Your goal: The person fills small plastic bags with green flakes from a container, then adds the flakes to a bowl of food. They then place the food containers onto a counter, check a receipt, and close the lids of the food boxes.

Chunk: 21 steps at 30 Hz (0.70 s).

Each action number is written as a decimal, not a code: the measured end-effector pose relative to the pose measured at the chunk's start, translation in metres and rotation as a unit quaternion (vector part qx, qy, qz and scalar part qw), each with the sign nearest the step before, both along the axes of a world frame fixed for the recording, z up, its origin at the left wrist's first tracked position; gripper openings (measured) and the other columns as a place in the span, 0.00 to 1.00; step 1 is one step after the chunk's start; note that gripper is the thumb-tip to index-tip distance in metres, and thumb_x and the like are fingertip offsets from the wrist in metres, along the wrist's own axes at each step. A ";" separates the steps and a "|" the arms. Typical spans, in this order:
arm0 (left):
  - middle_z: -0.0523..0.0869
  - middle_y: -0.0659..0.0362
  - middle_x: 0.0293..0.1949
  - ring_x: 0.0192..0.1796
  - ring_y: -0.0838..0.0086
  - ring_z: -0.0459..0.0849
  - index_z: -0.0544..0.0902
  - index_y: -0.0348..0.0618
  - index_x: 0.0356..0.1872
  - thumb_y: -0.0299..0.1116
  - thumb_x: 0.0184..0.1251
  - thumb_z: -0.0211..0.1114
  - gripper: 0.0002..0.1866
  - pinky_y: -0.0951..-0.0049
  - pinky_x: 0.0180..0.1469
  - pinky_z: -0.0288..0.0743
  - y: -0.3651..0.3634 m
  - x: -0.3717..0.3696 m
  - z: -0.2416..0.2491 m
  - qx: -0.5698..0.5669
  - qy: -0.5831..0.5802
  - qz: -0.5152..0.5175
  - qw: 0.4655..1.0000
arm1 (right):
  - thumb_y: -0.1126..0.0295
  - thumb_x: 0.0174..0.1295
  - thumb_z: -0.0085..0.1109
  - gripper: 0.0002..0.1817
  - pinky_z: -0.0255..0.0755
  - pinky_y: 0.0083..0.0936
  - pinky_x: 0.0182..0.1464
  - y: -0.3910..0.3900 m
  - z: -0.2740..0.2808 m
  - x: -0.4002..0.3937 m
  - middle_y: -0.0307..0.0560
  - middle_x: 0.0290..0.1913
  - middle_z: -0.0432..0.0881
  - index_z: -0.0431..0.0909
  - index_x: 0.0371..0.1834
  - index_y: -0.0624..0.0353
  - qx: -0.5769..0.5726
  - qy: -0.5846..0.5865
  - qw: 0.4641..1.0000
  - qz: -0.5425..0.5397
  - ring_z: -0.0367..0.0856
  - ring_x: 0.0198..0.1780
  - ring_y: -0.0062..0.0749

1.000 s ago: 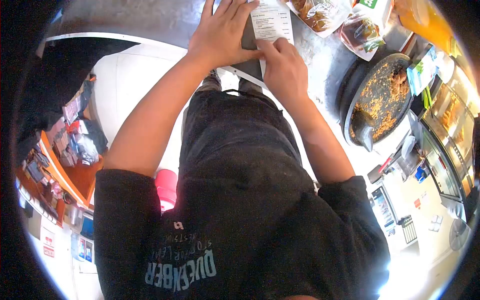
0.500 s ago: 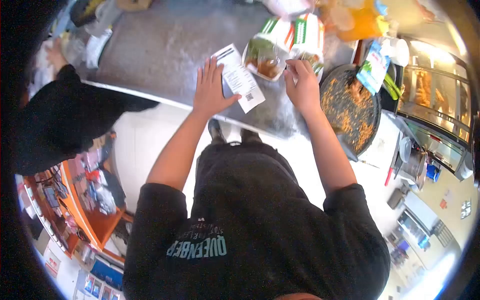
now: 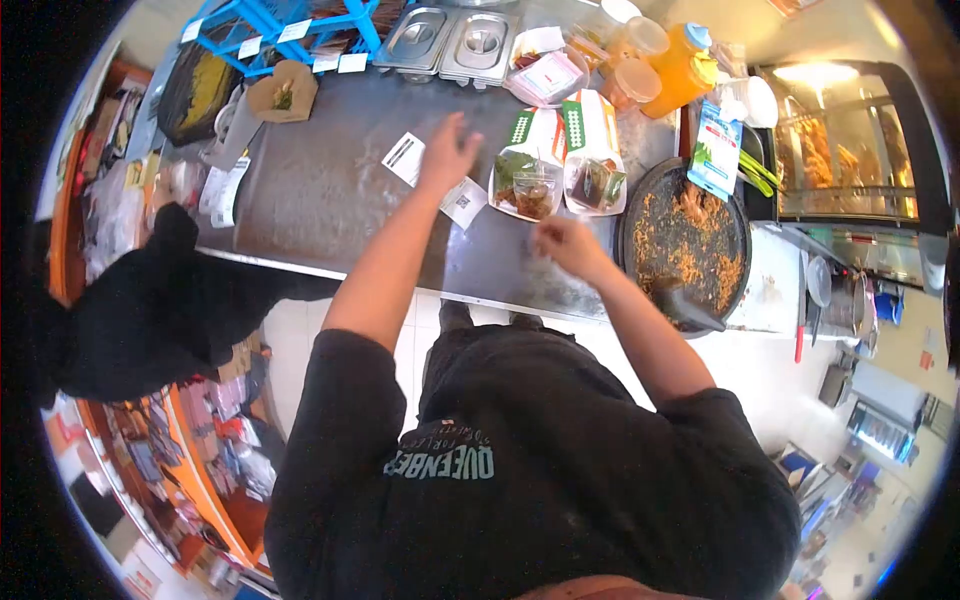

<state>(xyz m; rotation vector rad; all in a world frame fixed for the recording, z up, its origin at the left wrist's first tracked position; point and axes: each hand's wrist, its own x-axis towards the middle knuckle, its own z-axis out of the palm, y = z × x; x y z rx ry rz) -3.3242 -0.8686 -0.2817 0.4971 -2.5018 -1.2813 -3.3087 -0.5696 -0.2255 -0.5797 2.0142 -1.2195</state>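
Note:
My left hand [image 3: 452,158] reaches over a printed paper receipt [image 3: 463,203], fingers apart, with the receipt's two ends showing on either side of it. To its right, two paper takeaway boxes stand side by side: the left box [image 3: 538,130] holds green leaf and a small clear cup of brown contents, and the right box [image 3: 592,118] has a dark packet in it. Just below these boxes hovers my right hand [image 3: 568,246], its fingers curled together; whether they hold anything, I cannot tell.
A round black pan [image 3: 622,235] of orange crumbs is on the right, with a blue-and-white packet [image 3: 716,150] at its far edge. Yellow squeeze bottles [image 3: 684,85], lidded metal containers [image 3: 480,45] and a blue rack [image 3: 365,25] line the back. A person in black [image 3: 150,310] is at left.
My left hand has lifted from the receipt's side and now passes across it. My right hand has drawn back from the right box toward the counter's front. The view has tilted farther up the counter.

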 end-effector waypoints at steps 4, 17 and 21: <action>0.91 0.50 0.46 0.49 0.63 0.89 0.78 0.32 0.64 0.41 0.59 0.78 0.34 0.66 0.53 0.81 0.032 -0.047 -0.009 0.112 -0.134 -0.051 0.983 | 0.69 0.66 0.65 0.09 0.78 0.29 0.39 -0.004 0.011 0.056 0.47 0.33 0.87 0.85 0.44 0.62 0.045 0.004 0.998 -0.049 0.83 0.32 0.29; 0.85 0.45 0.52 0.59 0.47 0.81 0.78 0.38 0.59 0.31 0.56 0.70 0.27 0.53 0.61 0.74 0.017 0.133 0.034 -0.043 -0.028 -0.265 0.963 | 0.72 0.53 0.69 0.24 0.72 0.47 0.54 -0.107 0.042 0.064 0.50 0.45 0.82 0.77 0.55 0.58 0.144 0.392 0.908 0.024 0.80 0.51 0.52; 0.68 0.45 0.74 0.78 0.46 0.60 0.73 0.42 0.68 0.40 0.63 0.68 0.32 0.43 0.77 0.53 -0.014 0.140 0.021 -0.210 -0.054 -0.216 0.952 | 0.78 0.49 0.66 0.18 0.72 0.45 0.55 -0.083 0.042 0.084 0.51 0.49 0.82 0.77 0.45 0.57 0.131 0.358 0.922 0.067 0.81 0.52 0.52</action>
